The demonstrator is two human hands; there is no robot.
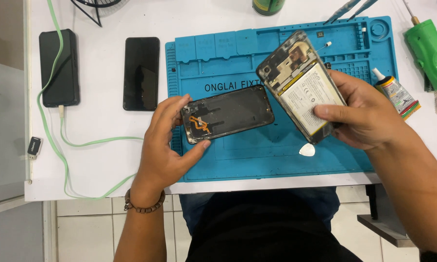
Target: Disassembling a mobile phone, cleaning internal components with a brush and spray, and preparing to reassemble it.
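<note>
My left hand (166,145) grips the detached black back cover (227,114) by its near end, thumb beneath, fingers curled over the top. My right hand (361,116) clasps the opened phone body (301,85), battery side up, tilted. Both hover above the blue repair mat (277,160) on a white table (102,155). A white pick (307,150) lies just below my right hand.

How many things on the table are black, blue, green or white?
Black: 3, power bank, phone, back cover in the left hand
Blue: 1, mat
Green: 2, cable, tool
White: 1, pick
Total: 7
</note>
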